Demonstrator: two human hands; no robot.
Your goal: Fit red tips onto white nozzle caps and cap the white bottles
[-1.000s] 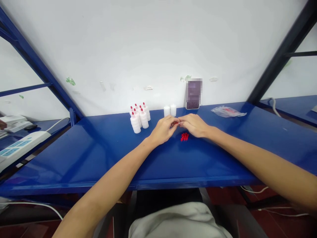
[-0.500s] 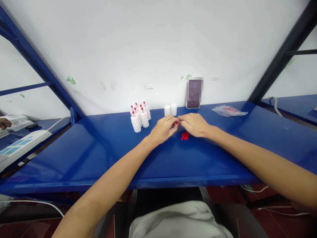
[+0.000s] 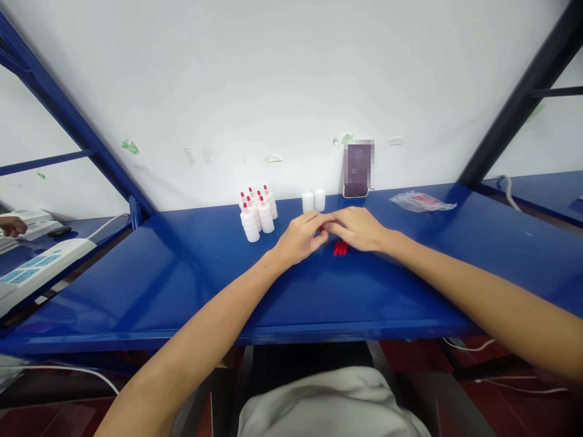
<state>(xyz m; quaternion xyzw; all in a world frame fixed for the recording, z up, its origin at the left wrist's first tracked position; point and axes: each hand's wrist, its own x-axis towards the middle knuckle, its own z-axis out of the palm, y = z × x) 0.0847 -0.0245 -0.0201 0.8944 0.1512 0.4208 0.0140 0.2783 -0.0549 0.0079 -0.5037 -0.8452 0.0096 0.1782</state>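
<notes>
My left hand (image 3: pixel 302 239) is closed around small red pieces, which show only as a bit of red between its fingers. My right hand (image 3: pixel 357 228) touches its fingertips from the right, fingers pressed together; what they pinch is hidden. Just below the right hand lies a small cluster of red caps (image 3: pixel 340 247) on the blue table (image 3: pixel 204 291). Behind the hands stand two white bottles without red tips (image 3: pixel 314 200). Left of them is a group of several white bottles with red-tipped nozzles (image 3: pixel 259 213), all upright.
A phone (image 3: pixel 357 170) leans upright against the wall. Right of it lies a clear plastic bag (image 3: pixel 422 201) with something red inside. A white power strip (image 3: pixel 43 267) is at the far left, with another person's hand (image 3: pixel 13 226) beyond it.
My right fingers have moved slightly left over the left fingertips, covering more of the red there. The other person's hand at the far left has shifted a little to the right.
</notes>
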